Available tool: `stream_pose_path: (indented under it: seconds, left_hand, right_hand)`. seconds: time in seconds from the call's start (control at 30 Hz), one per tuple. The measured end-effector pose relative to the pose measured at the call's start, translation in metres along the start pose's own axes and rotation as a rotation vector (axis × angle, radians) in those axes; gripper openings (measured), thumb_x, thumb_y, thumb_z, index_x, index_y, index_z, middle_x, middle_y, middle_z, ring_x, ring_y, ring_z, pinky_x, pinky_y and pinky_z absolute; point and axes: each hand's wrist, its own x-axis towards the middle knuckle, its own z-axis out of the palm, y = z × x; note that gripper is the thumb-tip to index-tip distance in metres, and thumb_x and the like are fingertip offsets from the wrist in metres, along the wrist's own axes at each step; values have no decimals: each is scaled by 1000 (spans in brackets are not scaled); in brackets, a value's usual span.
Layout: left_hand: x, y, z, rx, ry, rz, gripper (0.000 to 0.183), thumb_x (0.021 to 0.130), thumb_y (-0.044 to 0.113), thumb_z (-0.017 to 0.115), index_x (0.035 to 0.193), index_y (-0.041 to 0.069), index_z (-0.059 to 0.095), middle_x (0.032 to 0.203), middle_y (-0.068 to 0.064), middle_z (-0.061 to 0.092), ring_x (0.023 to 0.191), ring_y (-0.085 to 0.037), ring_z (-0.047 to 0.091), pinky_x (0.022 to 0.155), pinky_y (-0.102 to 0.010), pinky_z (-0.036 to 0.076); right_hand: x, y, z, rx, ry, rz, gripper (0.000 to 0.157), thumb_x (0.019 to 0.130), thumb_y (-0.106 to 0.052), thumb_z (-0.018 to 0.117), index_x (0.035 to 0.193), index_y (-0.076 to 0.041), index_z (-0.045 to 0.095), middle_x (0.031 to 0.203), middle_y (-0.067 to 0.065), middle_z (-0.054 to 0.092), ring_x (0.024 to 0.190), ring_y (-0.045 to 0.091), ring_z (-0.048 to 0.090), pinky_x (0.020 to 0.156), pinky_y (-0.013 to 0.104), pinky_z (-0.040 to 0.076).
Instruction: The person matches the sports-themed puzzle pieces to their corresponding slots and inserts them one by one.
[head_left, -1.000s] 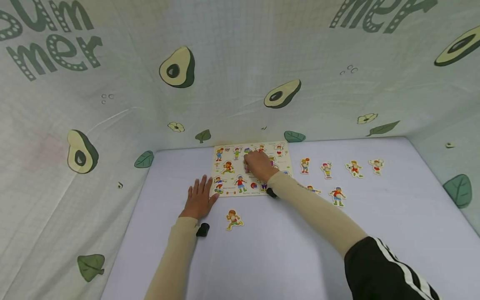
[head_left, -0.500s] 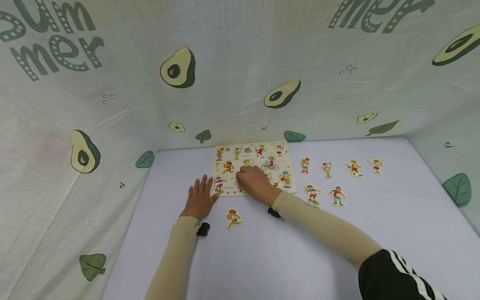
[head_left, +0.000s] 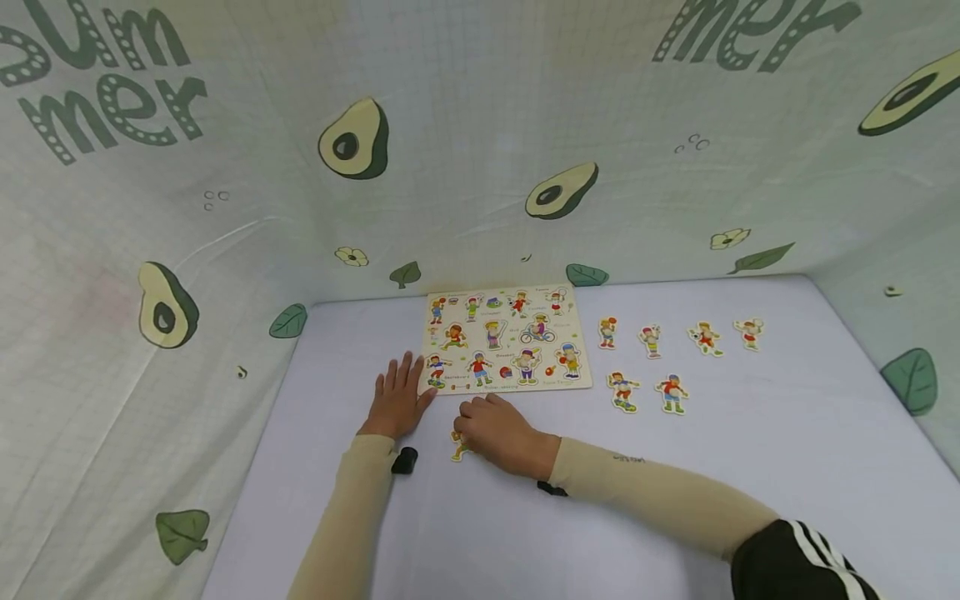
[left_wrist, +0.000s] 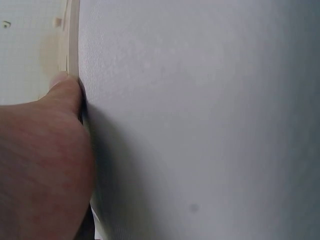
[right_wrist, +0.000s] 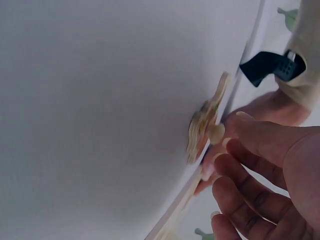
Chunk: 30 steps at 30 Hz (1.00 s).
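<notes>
In the head view my right hand (head_left: 502, 433) hovers over a runner-shaped puzzle piece (head_left: 458, 452), partly covering it. The right wrist view shows this piece (right_wrist: 202, 127) edge-on, with a small round knob (right_wrist: 216, 133). Thumb and bent fingers (right_wrist: 250, 135) are close around the knob but not visibly pinching it. My left hand (head_left: 396, 398) lies flat, fingers spread, at the left edge of a cream peg puzzle board (head_left: 474, 340) printed with sports figures. Its thumb (left_wrist: 65, 92) touches the board's edge (left_wrist: 73, 37) in the left wrist view.
Right of the board lie several loose figure pieces, among them a skateboarder (head_left: 622, 392), a roller skater (head_left: 672, 394) and a footballer (head_left: 706, 339). The white table (head_left: 600, 533) meets an avocado-patterned cloth (head_left: 450, 125) behind the board.
My right hand has moved from the middle of the board, down and left, to the runner piece in front. The board's figures are uncovered now. My left hand stays in place.
</notes>
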Motion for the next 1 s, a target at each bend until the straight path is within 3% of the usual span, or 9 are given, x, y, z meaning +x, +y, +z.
stream_pose_path:
  seconds: [0.3,0.73,1.0]
  left_hand:
    - [-1,1,-1,9,-21,-25,66,98,44,39,150,10,14,155,-14,4,139,-38,0,109,-55,5]
    - [1,-1,0,23,-37,-24,67,98,47,35,150,12,11,155,-12,0,139,-36,-3,109,-55,3]
    - [1,-1,1,16,-43,-28,67,98,47,36,150,12,11,155,-11,0,139,-36,-3,109,-55,3]
  right_hand:
    - [0,-9,5,-71,-21,5,13,84,-25,69,96,-22,69,90,-8,59,83,10,52,69,24,39]
    - [6,-11,6,-158,-57,25,21,82,-18,71,103,-18,68,93,-4,62,84,13,53,70,26,40]
    - [15,3,-1,-72,-19,80,20,83,-17,70,103,-18,66,98,-4,60,90,13,54,76,29,43]
